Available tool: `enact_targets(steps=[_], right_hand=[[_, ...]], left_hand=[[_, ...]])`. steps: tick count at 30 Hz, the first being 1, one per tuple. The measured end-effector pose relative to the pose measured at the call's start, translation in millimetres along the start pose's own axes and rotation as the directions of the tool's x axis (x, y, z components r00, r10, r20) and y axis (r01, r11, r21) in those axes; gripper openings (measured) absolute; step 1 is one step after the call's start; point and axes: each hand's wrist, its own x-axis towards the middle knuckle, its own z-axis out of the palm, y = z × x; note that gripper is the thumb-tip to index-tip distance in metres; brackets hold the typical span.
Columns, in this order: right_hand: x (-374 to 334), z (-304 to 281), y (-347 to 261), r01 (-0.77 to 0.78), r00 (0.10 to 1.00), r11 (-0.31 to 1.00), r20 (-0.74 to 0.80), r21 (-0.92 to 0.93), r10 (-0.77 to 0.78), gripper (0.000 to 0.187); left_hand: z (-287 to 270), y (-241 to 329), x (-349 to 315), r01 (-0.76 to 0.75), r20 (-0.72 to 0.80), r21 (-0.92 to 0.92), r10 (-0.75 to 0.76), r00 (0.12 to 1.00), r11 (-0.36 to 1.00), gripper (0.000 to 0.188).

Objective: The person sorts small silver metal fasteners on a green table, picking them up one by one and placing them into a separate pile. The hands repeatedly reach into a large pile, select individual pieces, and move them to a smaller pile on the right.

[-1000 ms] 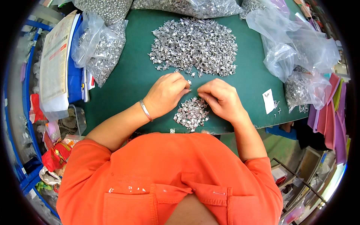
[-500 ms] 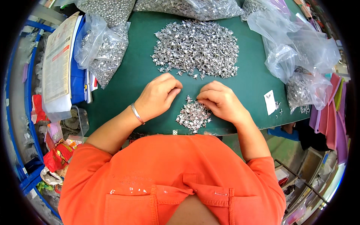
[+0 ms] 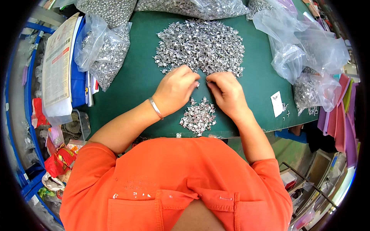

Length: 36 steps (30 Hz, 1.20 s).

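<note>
A large heap of small shiny silver metal pieces point(image 3: 200, 44) lies on the green tabletop, in front of both hands. My left hand point(image 3: 175, 91) is at the heap's near edge, thumb and fingers pinched round a small silver piece point(image 3: 198, 85). Close to its right, my right hand point(image 3: 227, 92) also has its fingertips pinched together at the heap's edge. Whatever is between those fingertips is too small to make out. Nearer my body, between the forearms, sits a smaller pile of similar silver pieces point(image 3: 198, 117).
Clear plastic bags of metal parts stand at the left point(image 3: 110, 57), along the back point(image 3: 192, 8) and at the right point(image 3: 308, 90). A white card point(image 3: 276, 104) lies right of my hand. Printed paper point(image 3: 58, 65) rests over a blue bin point(image 3: 79, 84) at left.
Both hands have moved forward from beside the small pile to the near edge of the large heap. A silver piece now shows at my left fingertips.
</note>
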Motion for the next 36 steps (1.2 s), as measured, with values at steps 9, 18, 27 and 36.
enact_targets(steps=[9, 18, 27, 36], right_hand=[[-14, -20, -6, 0.02, 0.975, 0.989, 0.214, 0.148, -0.052, 0.024], [-5, -16, -10, 0.031, 0.985, 0.993, 0.167, 0.11, -0.05, 0.027], [-5, -17, -5, -0.089, 0.995, 0.992, 0.048, 0.087, 0.085, 0.027], [-8, 0, -7, 0.024, 0.997, 1.0, 0.07, 0.012, -0.024, 0.019]], left_hand=[[-8, -2, -8, -0.115, 0.137, 0.019, 0.111, 0.984, 0.993, 0.014], [-23, -4, -15, 0.083, 0.012, -0.024, -0.083, 0.996, 0.996, 0.016], [-19, 1, -16, 0.061, 0.069, -0.051, -0.058, 0.996, 0.997, 0.016], [-8, -3, 0, 0.028, -0.004, -0.015, -0.028, 1.0, 1.0, 0.017]])
